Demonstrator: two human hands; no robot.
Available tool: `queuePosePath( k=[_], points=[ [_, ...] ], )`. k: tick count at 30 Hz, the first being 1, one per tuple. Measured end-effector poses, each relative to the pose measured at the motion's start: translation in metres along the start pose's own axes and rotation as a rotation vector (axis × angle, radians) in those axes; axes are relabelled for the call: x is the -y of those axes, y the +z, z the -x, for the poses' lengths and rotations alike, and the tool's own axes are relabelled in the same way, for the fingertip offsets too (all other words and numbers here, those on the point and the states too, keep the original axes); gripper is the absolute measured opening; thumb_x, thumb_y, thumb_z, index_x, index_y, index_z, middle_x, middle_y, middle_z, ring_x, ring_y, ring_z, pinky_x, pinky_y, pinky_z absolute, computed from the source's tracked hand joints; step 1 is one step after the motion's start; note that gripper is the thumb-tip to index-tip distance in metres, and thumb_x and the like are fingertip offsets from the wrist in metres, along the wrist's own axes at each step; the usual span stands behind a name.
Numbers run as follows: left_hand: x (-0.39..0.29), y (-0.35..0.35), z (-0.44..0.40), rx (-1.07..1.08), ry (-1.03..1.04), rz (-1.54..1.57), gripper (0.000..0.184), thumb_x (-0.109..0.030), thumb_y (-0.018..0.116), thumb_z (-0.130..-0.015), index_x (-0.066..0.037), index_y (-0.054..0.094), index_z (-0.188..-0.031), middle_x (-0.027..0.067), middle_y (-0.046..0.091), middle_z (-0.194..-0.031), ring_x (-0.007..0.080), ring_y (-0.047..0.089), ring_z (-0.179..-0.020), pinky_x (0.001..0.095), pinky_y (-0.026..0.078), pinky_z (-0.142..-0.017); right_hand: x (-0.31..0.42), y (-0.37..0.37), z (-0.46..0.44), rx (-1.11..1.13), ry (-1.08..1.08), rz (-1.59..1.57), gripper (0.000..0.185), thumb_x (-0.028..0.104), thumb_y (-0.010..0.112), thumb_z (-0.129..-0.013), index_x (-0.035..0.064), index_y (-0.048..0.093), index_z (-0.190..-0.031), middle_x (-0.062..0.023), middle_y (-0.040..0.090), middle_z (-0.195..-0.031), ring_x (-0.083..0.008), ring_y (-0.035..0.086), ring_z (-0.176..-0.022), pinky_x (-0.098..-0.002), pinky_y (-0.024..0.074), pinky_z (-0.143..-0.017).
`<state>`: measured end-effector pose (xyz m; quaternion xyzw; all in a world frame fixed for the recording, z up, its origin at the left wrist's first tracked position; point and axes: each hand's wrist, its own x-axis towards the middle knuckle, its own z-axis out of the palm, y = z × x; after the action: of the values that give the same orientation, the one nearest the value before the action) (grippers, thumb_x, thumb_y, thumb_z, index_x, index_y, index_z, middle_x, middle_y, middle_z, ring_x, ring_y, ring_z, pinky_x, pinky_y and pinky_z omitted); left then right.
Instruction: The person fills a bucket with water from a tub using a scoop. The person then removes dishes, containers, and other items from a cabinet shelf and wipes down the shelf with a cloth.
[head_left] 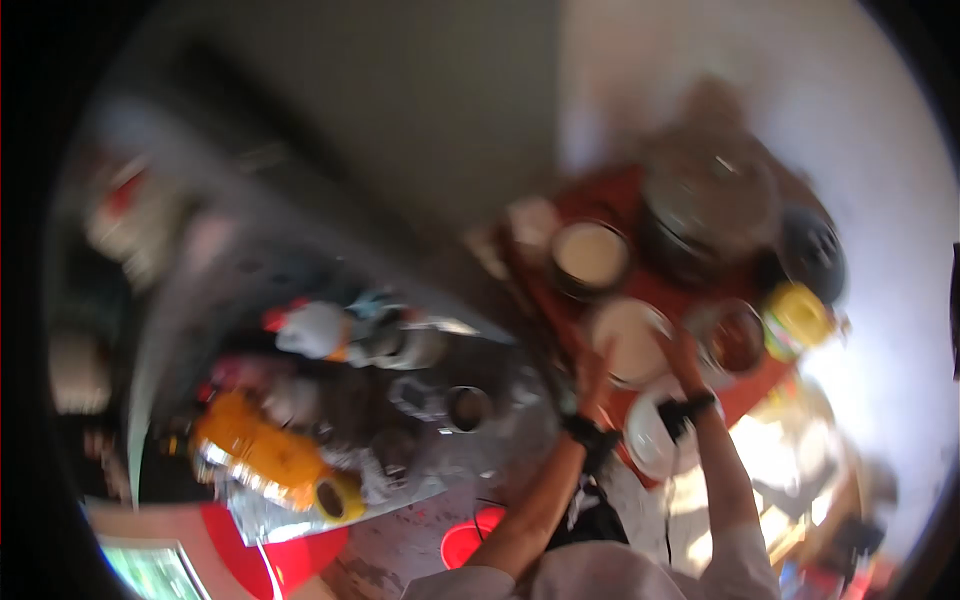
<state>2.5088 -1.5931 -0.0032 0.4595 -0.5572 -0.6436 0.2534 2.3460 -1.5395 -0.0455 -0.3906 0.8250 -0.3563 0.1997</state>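
A round bowl [630, 330] with pale contents sits on the red tabletop, at the right of the head view. My left hand [595, 375] is at its near left side, and my right hand [682, 355] is at its near right side. Both hands appear to grip the rim, though motion blur hides the exact finger contact. Just below them is a white bowl [650, 440], partly behind my right wrist. A dark-rimmed bowl [590, 255] with pale contents stands farther back. Right of my right hand is a container with reddish-brown contents [733, 338].
A large lidded pot [710, 205] stands at the back of the red table [560, 310]. Beside it are a dark round lid [812, 250] and a yellow container [798, 318]. On the left, a grey counter [470, 470] bears bottles [260, 450] and cups. A red bucket [465, 540] stands below.
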Motion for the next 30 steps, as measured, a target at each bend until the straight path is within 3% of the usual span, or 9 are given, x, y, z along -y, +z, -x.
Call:
queuePosePath(
  k=[2, 4, 8, 10, 12, 15, 20, 26, 30],
  points=[
    [0.041, -0.003, -0.008, -0.143, 0.488, -0.606, 0.046, -0.018, 0.048, -0.084, -0.004, 0.034, -0.125, 0.0218, 0.023, -0.132, 0.033, 0.021, -0.123, 0.0441, 0.016, -0.102, -0.032, 0.01, -0.01, -0.176, -0.422, 0.04, 0.048, 0.02, 0.061, -0.073, 0.0007, 0.046, -0.115, -0.0191, 0.056, -0.101, -0.0318, 0.054, -0.092, -0.0385, 0.0413, -0.08],
    [-0.007, -0.009, 0.024, -0.148, 0.477, -0.215, 0.06, -0.025, 0.058, -0.079, -0.002, 0.03, -0.127, 0.0172, 0.026, -0.133, 0.0268, 0.021, -0.125, 0.0374, 0.015, -0.102, 0.003, -0.018, -0.005, 0.077, -0.144, 0.142, 0.048, 0.018, 0.061, -0.072, 0.0026, 0.046, -0.115, -0.0182, 0.056, -0.099, -0.0334, 0.054, -0.091, -0.0386, 0.042, -0.079],
    [-0.082, -0.073, 0.113, 0.094, 0.417, 0.062, 0.043, -0.019, 0.058, -0.079, -0.006, 0.043, -0.117, 0.012, 0.046, -0.115, 0.018, 0.045, -0.106, 0.029, 0.038, -0.085, 0.051, -0.06, 0.002, 0.099, -0.579, 0.159, 0.03, 0.008, 0.053, -0.073, -0.0006, 0.054, -0.102, -0.0177, 0.059, -0.078, -0.0282, 0.058, -0.071, -0.0373, 0.0455, -0.062],
    [-0.099, -0.119, 0.158, 0.012, 0.436, 0.101, 0.034, -0.018, 0.054, -0.082, -0.005, 0.047, -0.112, 0.0102, 0.049, -0.111, 0.0147, 0.046, -0.103, 0.0278, 0.04, -0.082, 0.094, -0.082, 0.017, 0.42, -0.294, -0.156, 0.027, 0.0, 0.044, -0.075, -0.0014, 0.054, -0.1, -0.0139, 0.058, -0.066, -0.0195, 0.058, -0.057, -0.0299, 0.046, -0.053],
    [-0.113, -0.171, 0.2, -0.101, 0.558, 0.165, 0.033, -0.028, 0.047, -0.085, -0.002, 0.05, -0.105, 0.0126, 0.049, -0.109, 0.0173, 0.046, -0.101, 0.0304, 0.039, -0.082, 0.127, -0.096, 0.028, 0.463, -0.407, -0.242, 0.029, -0.005, 0.039, -0.075, -0.0017, 0.055, -0.098, -0.0096, 0.056, -0.06, -0.0112, 0.054, -0.051, -0.023, 0.0448, -0.05],
    [-0.151, -0.256, 0.262, -0.258, 0.687, 0.384, 0.035, -0.033, 0.039, -0.085, -0.001, 0.054, -0.084, 0.0184, 0.048, -0.108, 0.0249, 0.05, -0.095, 0.0337, 0.041, -0.078, 0.208, -0.122, 0.054, 0.758, -0.542, -0.243, 0.023, -0.002, 0.043, -0.079, -0.0021, 0.055, -0.099, -0.0065, 0.057, -0.064, -0.01, 0.055, -0.056, -0.0217, 0.0453, -0.052],
    [-0.244, -0.369, 0.367, -0.722, 0.851, 0.146, 0.037, -0.04, 0.041, -0.086, -0.005, 0.048, -0.095, 0.0151, 0.052, -0.105, 0.022, 0.055, -0.091, 0.0314, 0.047, -0.068, 0.335, -0.152, 0.104, 0.892, -0.576, -0.376, 0.022, 0.004, 0.05, -0.082, -0.0018, 0.052, -0.103, -0.006, 0.057, -0.069, -0.0095, 0.055, -0.062, -0.0213, 0.0448, -0.057],
    [-0.318, -0.499, 0.403, -0.732, 0.743, 0.15, 0.05, -0.043, 0.047, -0.083, -0.002, 0.042, -0.112, 0.0143, 0.044, -0.112, 0.0259, 0.051, -0.094, 0.0378, 0.047, -0.073, 0.519, -0.122, 0.169, 0.82, -0.826, -0.57, 0.031, 0.024, 0.048, -0.085, 0.002, 0.05, -0.107, -0.0083, 0.055, -0.07, -0.0145, 0.053, -0.058, -0.0262, 0.0431, -0.053],
    [-0.342, -0.56, 0.385, -0.632, 0.588, 0.078, 0.078, -0.056, 0.049, -0.076, 0.0, 0.028, -0.126, 0.0208, 0.027, -0.127, 0.0305, 0.045, -0.103, 0.0454, 0.042, -0.084, 0.637, -0.053, 0.19, 0.888, -0.741, -0.557, 0.063, 0.048, 0.053, -0.077, 0.0004, 0.043, -0.117, -0.0112, 0.056, -0.079, -0.0164, 0.056, -0.069, -0.027, 0.0459, -0.06]
  ],
)
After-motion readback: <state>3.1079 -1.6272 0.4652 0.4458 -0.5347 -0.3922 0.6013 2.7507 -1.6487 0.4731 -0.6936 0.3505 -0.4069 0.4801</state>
